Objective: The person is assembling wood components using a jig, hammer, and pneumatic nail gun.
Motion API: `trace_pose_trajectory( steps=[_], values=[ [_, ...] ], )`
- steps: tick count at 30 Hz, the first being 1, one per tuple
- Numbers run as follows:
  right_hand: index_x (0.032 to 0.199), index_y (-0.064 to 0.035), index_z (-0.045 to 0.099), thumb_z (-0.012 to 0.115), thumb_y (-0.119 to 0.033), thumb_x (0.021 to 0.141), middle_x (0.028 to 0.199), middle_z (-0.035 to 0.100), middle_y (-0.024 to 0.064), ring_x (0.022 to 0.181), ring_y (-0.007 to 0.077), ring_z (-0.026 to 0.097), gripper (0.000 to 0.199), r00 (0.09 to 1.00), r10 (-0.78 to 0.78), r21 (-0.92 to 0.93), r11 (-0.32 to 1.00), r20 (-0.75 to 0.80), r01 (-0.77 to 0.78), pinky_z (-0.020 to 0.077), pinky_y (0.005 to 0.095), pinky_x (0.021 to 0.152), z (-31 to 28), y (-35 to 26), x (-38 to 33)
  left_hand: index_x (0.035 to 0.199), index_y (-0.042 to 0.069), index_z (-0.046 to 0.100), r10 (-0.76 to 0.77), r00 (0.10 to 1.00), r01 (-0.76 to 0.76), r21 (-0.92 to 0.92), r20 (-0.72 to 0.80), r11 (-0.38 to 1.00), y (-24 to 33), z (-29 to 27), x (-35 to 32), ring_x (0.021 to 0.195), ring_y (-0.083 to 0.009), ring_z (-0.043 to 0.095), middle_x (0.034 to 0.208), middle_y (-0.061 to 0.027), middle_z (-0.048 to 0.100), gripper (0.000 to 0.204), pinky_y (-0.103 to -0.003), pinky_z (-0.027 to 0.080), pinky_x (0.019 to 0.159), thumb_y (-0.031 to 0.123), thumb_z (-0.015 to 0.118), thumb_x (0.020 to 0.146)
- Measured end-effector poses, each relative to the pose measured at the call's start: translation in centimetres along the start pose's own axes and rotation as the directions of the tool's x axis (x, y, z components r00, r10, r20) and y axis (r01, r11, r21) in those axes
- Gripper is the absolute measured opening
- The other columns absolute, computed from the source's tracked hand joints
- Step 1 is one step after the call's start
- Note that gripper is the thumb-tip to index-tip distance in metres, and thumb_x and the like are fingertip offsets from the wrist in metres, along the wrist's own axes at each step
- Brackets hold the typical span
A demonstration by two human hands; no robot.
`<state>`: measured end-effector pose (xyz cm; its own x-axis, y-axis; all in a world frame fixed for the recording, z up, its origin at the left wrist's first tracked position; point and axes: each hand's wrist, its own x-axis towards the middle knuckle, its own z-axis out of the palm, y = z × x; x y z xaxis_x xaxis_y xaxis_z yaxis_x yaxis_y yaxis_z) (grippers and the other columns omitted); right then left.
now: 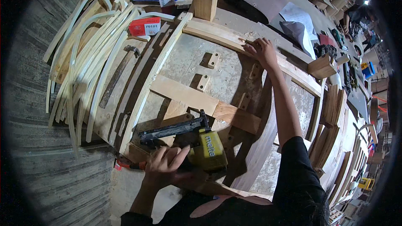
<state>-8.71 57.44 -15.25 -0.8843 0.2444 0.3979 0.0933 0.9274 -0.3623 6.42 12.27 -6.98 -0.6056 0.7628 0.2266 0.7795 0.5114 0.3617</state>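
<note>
A wooden frame (144, 92) with curved sides and crosspieces lies on the worktable before me. In its near left part is a yellow and black staple gun (212, 150), its long dark magazine turned to the left. My left hand (165, 165) is closed round the gun's handle, mostly hidden under the fingers, with one finger stretched forward. Out ahead, my right hand (263, 53) grips the frame's far rail (217, 35), fingers bent over its top edge. Small drilled wooden blocks (204, 82) sit on the table inside the frame.
Left of the frame lie a hammer (119, 77) and a heap of curved wooden strips (83, 67). Red and white boxes (144, 26) stand beyond them. Upright wooden posts (205, 3) rise at the far side. Stacked curved wood (328, 142) is at the right, with people farther off.
</note>
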Motion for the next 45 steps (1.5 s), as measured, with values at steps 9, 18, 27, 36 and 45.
trace_pose_trajectory(
  steps=[9,18,27,36,45],
  values=[
    [0.094,-0.0024,0.063,0.062,-0.030,0.085,0.094,0.060,0.0146,0.092,0.0348,0.054,0.029,0.999,-0.001,-0.008,1.000,-0.032,0.000,0.0451,0.0422,0.081,1.2,0.9,0.5,0.131,-0.001,0.046,-0.109,0.949,0.043,0.220,0.295,0.975,0.3,0.7,0.1,0.081,-0.0284,0.063,0.088,-0.0162,0.060,0.062,-0.042,0.053,0.066,0.013,0.060,0.072],
    [0.093,-0.0022,0.063,0.061,-0.020,0.082,0.095,0.061,0.0156,0.094,0.0358,0.055,0.021,0.997,0.015,0.038,0.999,-0.081,-0.012,0.0446,0.0425,0.082,0.5,1.0,0.1,0.091,0.003,0.059,-0.464,0.761,0.614,-0.736,0.454,0.286,-7.2,-8.2,12.5,0.049,-0.0123,0.057,0.066,-0.0052,0.059,0.025,-0.027,0.047,0.045,0.025,0.066,0.082],
    [0.093,-0.0016,0.063,0.062,-0.018,0.078,0.095,0.060,0.0178,0.095,0.0371,0.055,0.022,0.998,0.025,0.040,0.999,-0.064,-0.023,0.0451,0.0427,0.084,0.7,0.2,-0.2,0.086,0.006,0.054,-0.515,0.776,0.596,-0.691,0.364,0.410,-13.9,-9.0,29.1,0.044,-0.0098,0.053,0.058,-0.0013,0.053,0.037,-0.025,0.045,0.040,0.039,0.068,0.081],
    [0.095,-0.0017,0.064,0.056,-0.021,0.087,0.095,0.061,0.0161,0.096,0.0357,0.056,0.022,0.996,0.037,0.014,0.999,-0.085,-0.036,0.0450,0.0428,0.083,0.9,1.1,0.0,0.082,0.009,0.052,-0.475,0.728,0.679,-0.615,0.494,0.400,-15.4,-5.8,32.1,0.045,-0.0113,0.054,0.062,-0.0015,0.055,0.036,-0.026,0.046,0.042,0.039,0.071,0.077],
    [0.098,-0.0036,0.065,0.056,-0.021,0.086,0.097,0.061,0.0153,0.098,0.0347,0.056,0.022,0.993,0.102,0.014,0.995,-0.060,-0.101,0.0461,0.0424,0.085,0.9,0.1,0.0,0.082,0.009,0.052,-0.496,0.725,0.682,-0.596,0.477,0.424,-16.6,-5.2,32.3,0.045,-0.0117,0.053,0.061,-0.0018,0.055,0.038,-0.026,0.046,0.043,0.041,0.072,0.076]
  ],
)
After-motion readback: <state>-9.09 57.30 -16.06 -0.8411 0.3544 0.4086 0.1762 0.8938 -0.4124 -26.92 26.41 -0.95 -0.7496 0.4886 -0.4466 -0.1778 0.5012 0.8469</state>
